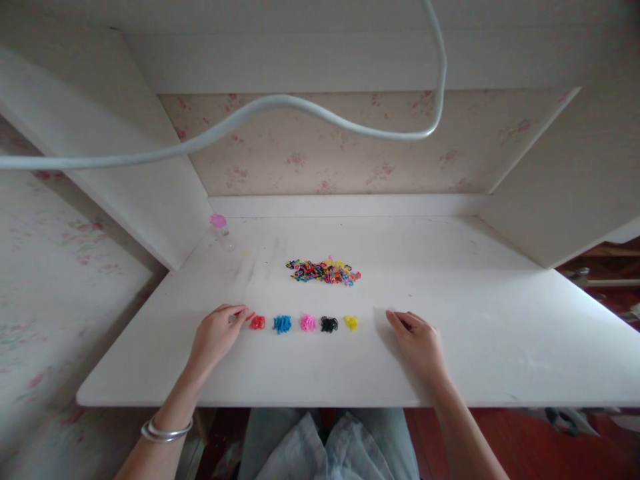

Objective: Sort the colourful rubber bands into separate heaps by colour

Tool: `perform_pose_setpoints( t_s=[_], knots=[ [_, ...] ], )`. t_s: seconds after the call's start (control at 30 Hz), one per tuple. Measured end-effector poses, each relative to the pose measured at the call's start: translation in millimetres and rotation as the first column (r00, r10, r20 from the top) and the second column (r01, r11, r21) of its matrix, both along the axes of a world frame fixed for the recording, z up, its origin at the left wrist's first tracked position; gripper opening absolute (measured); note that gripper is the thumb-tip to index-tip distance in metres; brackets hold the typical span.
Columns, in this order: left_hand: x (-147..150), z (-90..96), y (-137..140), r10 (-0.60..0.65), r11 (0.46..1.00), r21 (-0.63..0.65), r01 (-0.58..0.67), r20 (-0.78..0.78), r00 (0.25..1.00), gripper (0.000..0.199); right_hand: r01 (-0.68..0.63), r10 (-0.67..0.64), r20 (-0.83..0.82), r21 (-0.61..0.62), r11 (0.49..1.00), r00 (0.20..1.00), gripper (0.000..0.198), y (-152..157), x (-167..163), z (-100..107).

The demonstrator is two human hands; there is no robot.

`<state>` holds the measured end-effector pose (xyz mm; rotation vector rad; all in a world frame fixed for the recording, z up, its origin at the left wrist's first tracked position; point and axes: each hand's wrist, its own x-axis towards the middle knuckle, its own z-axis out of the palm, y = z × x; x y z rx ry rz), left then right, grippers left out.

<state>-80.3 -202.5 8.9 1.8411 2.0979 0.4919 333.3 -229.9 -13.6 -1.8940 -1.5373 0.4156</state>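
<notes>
A row of small rubber band piles lies in front of me: red [257,323], blue [282,324], pink [307,323], black [329,325] and yellow [351,323]. At the row's left end, my left hand [219,331] is closed in a pinch on a red rubber band [251,316], just beside the red pile. My right hand [416,339] rests on the table to the right of the yellow pile, fingers curled in and nothing visible in them. Farther back, a larger heap of mixed-colour rubber bands [324,272] is spread sideways.
A clear container [227,239] with a pink lid [219,221] stands at the back left of the white table [475,320]. Side panels and a back wall enclose the tabletop. A white cable [280,101] crosses the upper view.
</notes>
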Motion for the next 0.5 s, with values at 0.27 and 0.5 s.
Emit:
perform_pose_setpoints(
  t_s=[0.27, 0.5],
  knots=[
    [-5.1, -2.9, 12.4, -0.128, 0.989, -0.067, 0.132, 0.054, 0.99, 0.039, -0.002, 0.002, -0.005, 0.0, 1.0, 1.0, 0.048, -0.9, -0.2, 0.5],
    [-4.8, 0.9, 3.2, -0.167, 0.977, -0.125, 0.174, 0.065, 0.984, 0.037, -0.007, 0.007, 0.012, 0.003, 1.0, 1.0, 0.046, -0.4, 1.0, -1.2]
  ],
)
